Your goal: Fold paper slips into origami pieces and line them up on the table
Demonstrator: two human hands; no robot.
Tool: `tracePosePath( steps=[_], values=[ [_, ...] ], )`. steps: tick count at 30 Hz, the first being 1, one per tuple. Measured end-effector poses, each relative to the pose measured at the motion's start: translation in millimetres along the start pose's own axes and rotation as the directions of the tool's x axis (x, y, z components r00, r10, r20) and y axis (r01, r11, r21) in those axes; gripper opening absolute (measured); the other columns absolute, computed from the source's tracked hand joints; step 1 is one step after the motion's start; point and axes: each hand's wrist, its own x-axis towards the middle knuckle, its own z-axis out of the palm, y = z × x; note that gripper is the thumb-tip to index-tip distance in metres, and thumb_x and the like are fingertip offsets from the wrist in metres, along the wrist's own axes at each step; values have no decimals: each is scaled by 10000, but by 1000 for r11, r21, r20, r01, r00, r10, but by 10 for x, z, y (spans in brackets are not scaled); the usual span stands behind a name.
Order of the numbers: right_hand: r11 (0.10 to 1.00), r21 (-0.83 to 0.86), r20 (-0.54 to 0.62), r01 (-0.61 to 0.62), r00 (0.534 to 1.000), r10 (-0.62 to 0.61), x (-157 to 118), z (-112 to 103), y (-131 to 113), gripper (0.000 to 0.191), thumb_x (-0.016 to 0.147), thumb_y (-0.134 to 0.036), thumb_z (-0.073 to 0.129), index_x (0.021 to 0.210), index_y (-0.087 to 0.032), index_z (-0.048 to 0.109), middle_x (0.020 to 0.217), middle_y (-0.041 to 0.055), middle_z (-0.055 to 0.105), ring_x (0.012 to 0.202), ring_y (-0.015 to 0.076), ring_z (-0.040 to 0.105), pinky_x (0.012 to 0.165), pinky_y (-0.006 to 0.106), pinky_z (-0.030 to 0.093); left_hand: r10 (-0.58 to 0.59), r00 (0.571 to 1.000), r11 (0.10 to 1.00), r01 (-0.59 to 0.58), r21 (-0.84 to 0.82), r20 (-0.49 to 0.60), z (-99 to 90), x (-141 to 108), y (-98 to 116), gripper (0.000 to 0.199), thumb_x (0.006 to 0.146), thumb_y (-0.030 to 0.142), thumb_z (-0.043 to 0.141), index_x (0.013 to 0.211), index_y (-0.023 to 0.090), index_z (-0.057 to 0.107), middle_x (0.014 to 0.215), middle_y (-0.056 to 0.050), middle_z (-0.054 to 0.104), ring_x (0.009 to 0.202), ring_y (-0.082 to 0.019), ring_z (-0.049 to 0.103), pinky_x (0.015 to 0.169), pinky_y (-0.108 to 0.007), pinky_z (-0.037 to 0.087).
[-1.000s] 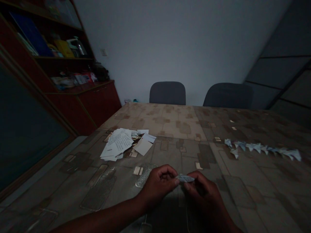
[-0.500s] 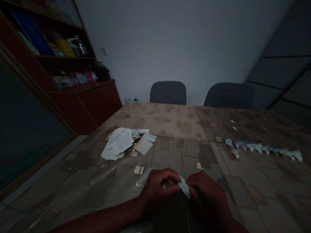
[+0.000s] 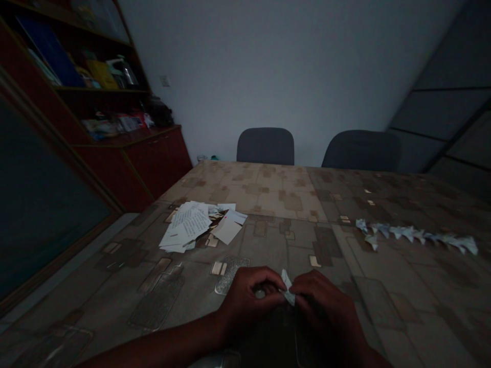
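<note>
Between my two hands, near the table's front edge, is a small folded piece of paper (image 3: 286,278), whitish, with a pointed tip standing up. My left hand (image 3: 253,294) pinches its left side between thumb and index finger. From the other side my right hand (image 3: 324,296) grips it with thumb and fingertips, which hide part of the folds. Off to the right, several small folded paper figures (image 3: 408,233) with pointed ends lie in a row. On the left rests a loose pile of printed paper pieces (image 3: 190,225).
A patterned cloth covers the table (image 3: 276,191). Two dark chairs, one at the middle (image 3: 265,146) and one at the right (image 3: 362,150), stand behind its far edge. A red-brown cabinet (image 3: 157,161) with filled shelves is at the left. The room is dim.
The paper between my fingers has changed shape: its broad slanting face is now narrower, with a tip pointing upward. My right fingers have shifted slightly closer to my left ones.
</note>
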Motion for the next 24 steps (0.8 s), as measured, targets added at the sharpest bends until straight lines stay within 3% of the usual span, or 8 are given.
tracePosePath(
  steps=[6,11,16,24],
  values=[
    [936,236,27,-261,965,262,37,49,18,123,842,-208,565,738,-200,630,720,24,640,658,158,611,600,259,467,-198,978,936,207,-284,59,49,-3,-22,156,707,266,726,712,131,648,598,-20,661,562,-129,592,568,-219,425],
    [809,359,97,-466,881,464,42,112,58,121,784,-274,603,695,-194,612,655,11,603,613,160,562,573,268,444,-236,971,923,238,-301,45,86,-14,-34,186,730,276,728,734,134,609,624,-22,665,584,-123,596,567,-207,412],
    [710,450,144,-542,829,541,40,128,26,143,751,-309,633,676,-194,596,608,-10,566,568,140,505,524,245,402,-262,964,918,260,-298,35,98,-19,-17,205,715,275,749,736,134,601,622,-7,651,576,-117,593,554,-199,400],
    [664,467,181,-583,799,574,72,117,-19,199,734,-352,653,660,-187,571,599,-13,553,561,133,482,529,244,383,-274,958,893,286,-347,86,67,-12,17,296,757,398,712,749,105,665,617,-34,667,565,-126,591,563,-210,417]
  ],
)
